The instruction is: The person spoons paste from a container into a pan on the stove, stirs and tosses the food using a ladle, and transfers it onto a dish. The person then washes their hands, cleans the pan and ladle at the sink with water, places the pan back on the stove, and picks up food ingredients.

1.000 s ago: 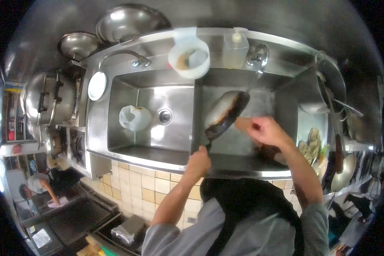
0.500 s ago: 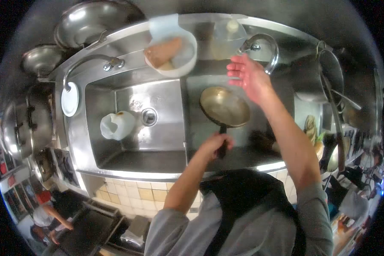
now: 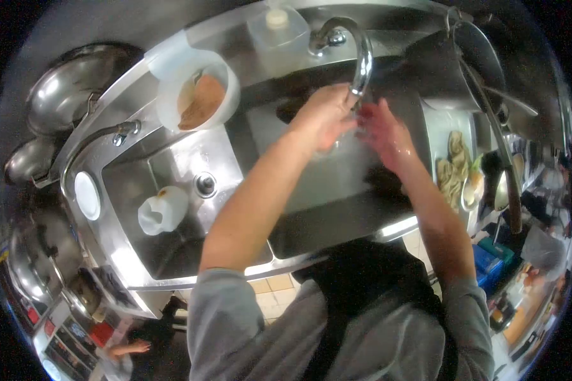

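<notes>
My left hand (image 3: 327,117) reaches over the right sink basin (image 3: 324,209), below the spout of the curved chrome faucet (image 3: 365,54). Its fingers stretch to the right and are partly hidden. Facing it, my right hand (image 3: 388,136) has its fingers spread and slightly blurred, with wet glints near the wrist. No object shows in either hand. Behind my left hand, a dark rounded edge (image 3: 287,109) peeks out in the basin; the rest of it is hidden.
A white plastic container (image 3: 162,213) lies in the left basin. On the back ledge are a white tub (image 3: 230,95) holding a brown piece and a clear jug (image 3: 267,32). A large pot (image 3: 435,76) and crumpled cloth (image 3: 454,162) are at right. Another person's hand (image 3: 136,347) shows lower left.
My left hand has let go of the frying pan's handle and moved up beneath the spout. My right hand has come down beside it. The view has shifted and turned.
</notes>
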A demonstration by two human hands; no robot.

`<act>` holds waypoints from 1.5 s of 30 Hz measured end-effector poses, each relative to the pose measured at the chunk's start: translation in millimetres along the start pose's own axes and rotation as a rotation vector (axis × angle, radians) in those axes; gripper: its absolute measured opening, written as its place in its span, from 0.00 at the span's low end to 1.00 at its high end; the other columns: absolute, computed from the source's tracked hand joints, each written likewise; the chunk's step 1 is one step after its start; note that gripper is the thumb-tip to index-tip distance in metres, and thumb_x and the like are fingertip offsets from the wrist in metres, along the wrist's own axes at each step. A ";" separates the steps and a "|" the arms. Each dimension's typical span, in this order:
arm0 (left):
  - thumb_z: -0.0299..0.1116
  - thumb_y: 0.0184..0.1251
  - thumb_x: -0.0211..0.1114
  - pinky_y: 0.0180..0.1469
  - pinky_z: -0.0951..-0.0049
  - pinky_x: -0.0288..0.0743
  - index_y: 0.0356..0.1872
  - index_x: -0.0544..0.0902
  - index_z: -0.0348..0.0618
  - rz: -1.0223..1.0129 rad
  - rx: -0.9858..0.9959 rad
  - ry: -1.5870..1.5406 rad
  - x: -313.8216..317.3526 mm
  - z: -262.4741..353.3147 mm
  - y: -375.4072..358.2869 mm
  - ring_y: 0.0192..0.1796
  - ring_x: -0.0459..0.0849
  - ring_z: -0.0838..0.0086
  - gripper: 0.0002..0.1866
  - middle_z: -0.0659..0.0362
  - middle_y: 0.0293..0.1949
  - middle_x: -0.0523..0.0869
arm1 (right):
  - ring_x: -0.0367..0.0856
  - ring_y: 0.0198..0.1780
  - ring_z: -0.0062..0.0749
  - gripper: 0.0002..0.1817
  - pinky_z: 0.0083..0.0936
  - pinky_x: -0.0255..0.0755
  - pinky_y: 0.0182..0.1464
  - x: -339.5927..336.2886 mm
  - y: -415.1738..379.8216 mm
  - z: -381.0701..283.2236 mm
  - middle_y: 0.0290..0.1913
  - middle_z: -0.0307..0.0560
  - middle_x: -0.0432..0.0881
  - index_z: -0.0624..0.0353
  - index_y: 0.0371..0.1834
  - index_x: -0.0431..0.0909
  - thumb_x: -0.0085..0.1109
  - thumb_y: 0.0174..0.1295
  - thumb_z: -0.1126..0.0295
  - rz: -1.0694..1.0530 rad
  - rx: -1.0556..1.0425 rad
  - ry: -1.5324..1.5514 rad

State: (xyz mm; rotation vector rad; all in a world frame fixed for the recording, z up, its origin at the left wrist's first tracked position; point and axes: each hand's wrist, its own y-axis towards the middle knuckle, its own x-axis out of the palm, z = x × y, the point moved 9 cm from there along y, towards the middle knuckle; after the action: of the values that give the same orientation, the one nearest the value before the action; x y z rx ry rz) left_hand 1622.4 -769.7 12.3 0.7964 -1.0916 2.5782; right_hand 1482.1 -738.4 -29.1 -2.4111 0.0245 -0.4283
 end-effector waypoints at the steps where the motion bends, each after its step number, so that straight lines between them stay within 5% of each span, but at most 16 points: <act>1: 0.42 0.71 0.65 0.58 0.56 0.80 0.65 0.74 0.38 -0.079 -0.060 0.158 5.1 -3.1 4.7 0.56 0.78 0.53 0.27 0.54 0.61 0.77 | 0.80 0.57 0.38 0.37 0.38 0.76 0.56 -3.4 -3.5 13.4 0.59 0.49 0.80 0.60 0.67 0.70 0.45 0.73 0.36 -0.013 0.085 0.069; 4: 0.44 0.70 0.65 0.55 0.58 0.84 0.70 0.70 0.39 -0.232 -0.236 0.514 18.0 -6.5 -2.7 0.57 0.81 0.52 0.32 0.51 0.66 0.74 | 0.85 0.46 0.37 0.37 0.30 0.83 0.41 1.1 -24.9 29.7 0.53 0.50 0.83 0.61 0.64 0.71 0.44 0.72 0.36 -0.075 0.135 0.208; 5: 0.44 0.70 0.65 0.51 0.63 0.86 0.71 0.70 0.41 -0.239 -0.191 0.651 10.9 -10.8 7.1 0.55 0.83 0.57 0.32 0.51 0.65 0.76 | 0.84 0.32 0.32 0.31 0.24 0.81 0.28 -4.9 -26.2 44.1 0.45 0.47 0.85 0.61 0.60 0.73 0.47 0.74 0.41 -0.009 0.196 0.305; 8: 0.41 0.71 0.65 0.50 0.66 0.86 0.68 0.74 0.42 -0.188 -0.178 0.828 5.8 -11.7 14.2 0.54 0.84 0.65 0.28 0.53 0.59 0.81 | 0.81 0.27 0.26 0.23 0.24 0.80 0.27 -41.4 -30.3 90.3 0.37 0.44 0.85 0.59 0.56 0.75 0.51 0.75 0.50 -0.056 0.301 0.273; 9: 0.40 0.71 0.65 0.48 0.68 0.87 0.62 0.78 0.39 -0.392 0.291 1.051 -2.5 -31.2 41.9 0.52 0.85 0.69 0.23 0.52 0.52 0.84 | 0.81 0.27 0.26 0.23 0.24 0.80 0.27 -43.5 -32.0 99.6 0.37 0.44 0.85 0.59 0.56 0.75 0.51 0.75 0.50 -0.056 0.303 0.276; 12: 0.38 0.71 0.65 0.46 0.70 0.86 0.58 0.80 0.35 -0.120 0.055 0.560 -8.7 -9.4 27.8 0.48 0.86 0.72 0.20 0.52 0.48 0.85 | 0.78 0.25 0.22 0.17 0.23 0.76 0.24 -33.0 -47.0 133.0 0.34 0.41 0.82 0.58 0.51 0.77 0.54 0.74 0.56 -0.070 0.529 0.327; 18: 0.34 0.73 0.64 0.43 0.72 0.85 0.57 0.79 0.34 -0.051 -0.003 0.440 -9.9 9.9 22.5 0.42 0.88 0.71 0.17 0.52 0.44 0.87 | 0.67 0.19 0.18 0.10 0.21 0.64 0.19 -10.8 -61.0 151.9 0.23 0.30 0.70 0.54 0.42 0.75 0.62 0.68 0.62 -0.030 0.678 0.224; 19: 0.34 0.73 0.64 0.43 0.72 0.85 0.57 0.79 0.34 -0.056 0.000 0.446 -11.4 6.5 26.0 0.42 0.88 0.71 0.17 0.52 0.44 0.87 | 0.67 0.19 0.18 0.10 0.21 0.64 0.19 -15.1 -62.3 148.4 0.23 0.30 0.70 0.54 0.42 0.75 0.62 0.68 0.62 -0.029 0.670 0.228; 21: 0.34 0.73 0.64 0.41 0.72 0.84 0.55 0.80 0.33 -0.136 0.360 0.524 -2.9 23.5 27.5 0.40 0.88 0.71 0.17 0.52 0.42 0.87 | 0.64 0.16 0.18 0.09 0.21 0.59 0.15 -14.4 -71.1 135.5 0.20 0.29 0.66 0.53 0.42 0.73 0.61 0.68 0.64 -0.141 0.712 0.384; 26: 0.32 0.72 0.64 0.44 0.75 0.82 0.57 0.80 0.34 -0.105 0.231 0.498 14.5 31.6 16.8 0.42 0.88 0.72 0.17 0.55 0.44 0.88 | 0.63 0.12 0.18 0.09 0.19 0.58 0.13 -38.9 -127.3 94.5 0.19 0.32 0.67 0.56 0.46 0.72 0.60 0.67 0.68 -0.199 0.583 -0.021; 28: 0.32 0.70 0.65 0.47 0.73 0.82 0.58 0.79 0.35 -0.011 0.456 1.044 11.4 36.5 26.9 0.42 0.88 0.70 0.19 0.55 0.44 0.89 | 0.64 0.12 0.18 0.10 0.19 0.58 0.13 -48.7 -146.5 71.6 0.19 0.33 0.68 0.57 0.47 0.72 0.60 0.65 0.71 -0.191 0.515 -0.170; 32: 0.33 0.61 0.71 0.62 0.60 0.74 0.59 0.80 0.43 0.121 0.972 1.522 22.7 38.2 26.4 0.58 0.82 0.56 0.24 0.48 0.56 0.84 | 0.70 0.13 0.22 0.13 0.22 0.63 0.13 -60.9 -177.9 31.4 0.18 0.38 0.71 0.61 0.49 0.70 0.60 0.63 0.73 -0.249 0.455 -0.549; 36: 0.34 0.60 0.71 0.70 0.55 0.66 0.58 0.81 0.45 0.039 1.175 1.640 36.8 18.2 43.4 0.62 0.78 0.54 0.23 0.50 0.57 0.83 | 0.72 0.15 0.21 0.18 0.22 0.65 0.15 -69.4 -209.4 34.2 0.23 0.38 0.76 0.60 0.58 0.71 0.60 0.68 0.68 -0.318 0.486 -0.633; 40: 0.37 0.65 0.67 0.53 0.56 0.78 0.51 0.83 0.44 -0.305 0.777 1.633 63.3 17.5 48.3 0.49 0.84 0.53 0.16 0.50 0.45 0.86 | 0.71 0.17 0.20 0.19 0.22 0.66 0.17 -68.4 -224.4 26.4 0.24 0.39 0.78 0.62 0.60 0.71 0.60 0.68 0.69 -0.307 0.407 -0.704; 44: 0.38 0.67 0.66 0.45 0.56 0.78 0.48 0.83 0.43 -0.284 0.904 1.456 41.8 15.7 51.5 0.43 0.85 0.50 0.13 0.49 0.40 0.87 | 0.73 0.16 0.20 0.16 0.20 0.65 0.17 -93.0 -242.8 30.3 0.21 0.37 0.76 0.62 0.55 0.74 0.61 0.67 0.73 -0.270 0.319 -0.636; 45: 0.38 0.68 0.65 0.45 0.57 0.78 0.48 0.83 0.42 -0.120 0.767 1.411 21.2 16.3 56.9 0.43 0.85 0.50 0.13 0.48 0.40 0.87 | 0.73 0.17 0.19 0.16 0.19 0.66 0.18 -94.7 -245.3 23.6 0.22 0.36 0.76 0.63 0.55 0.74 0.62 0.66 0.73 -0.241 0.275 -0.603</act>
State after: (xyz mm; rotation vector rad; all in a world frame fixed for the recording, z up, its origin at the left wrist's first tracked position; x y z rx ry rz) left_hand 1588.2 -821.0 -0.1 -0.8303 0.3543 2.4351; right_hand 1376.7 -522.6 80.8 -2.1818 -0.5568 0.1941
